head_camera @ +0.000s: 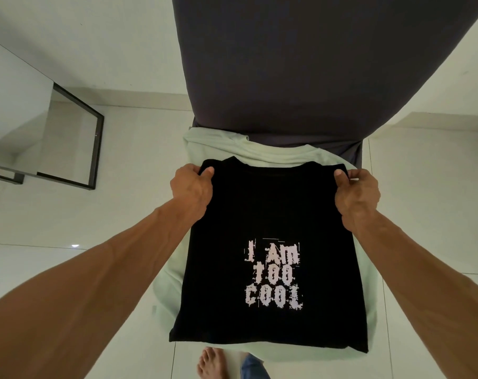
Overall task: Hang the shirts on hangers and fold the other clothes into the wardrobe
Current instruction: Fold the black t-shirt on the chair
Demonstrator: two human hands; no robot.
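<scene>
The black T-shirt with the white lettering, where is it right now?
Centre of the head view: the black T-shirt sits over a pale green garment, below a dark grey cover, with the left hand and right hand pinching its top corners.

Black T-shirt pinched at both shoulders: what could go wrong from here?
1. The left hand and right hand pinch only the top corners of the black T-shirt; its sides look folded in and may fall open if lifted.
2. It lies on a pale green garment that overhangs the chair; moving the shirt could drag that one to the floor.
</scene>
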